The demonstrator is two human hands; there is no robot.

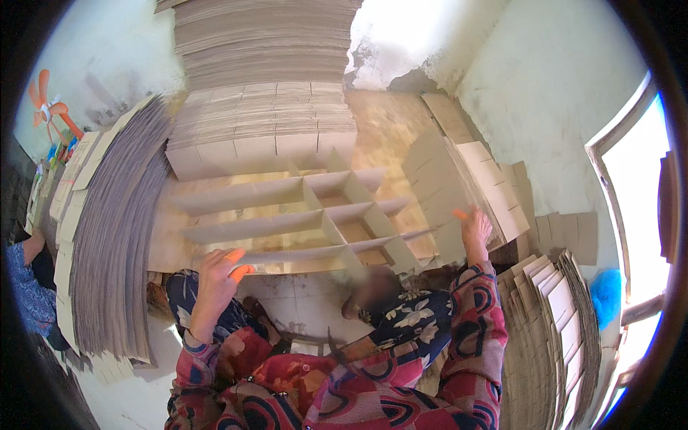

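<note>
A grid of interlocked cardboard strips (347, 212) stands on edge on a wooden board (383, 118) before me. My left hand (213, 281), with orange covers on thumb and finger, pinches the left end of the nearest long cardboard strip (301, 255). At the grid's right side, my right hand (476, 231) is closed at the right end of what looks like the same strip. It has an orange cover on a fingertip, and its other fingers are partly hidden. Cross strips meet the long ones in the grid's right half.
Tall cardboard stacks rise at the back (265, 43) and left (115, 229). Slotted sheets (487, 179) lie at the right of the board, with another stack (552, 330) below. An orange fan (47, 109) stands far left. Another person's sleeve (30, 279) shows at the left edge.
</note>
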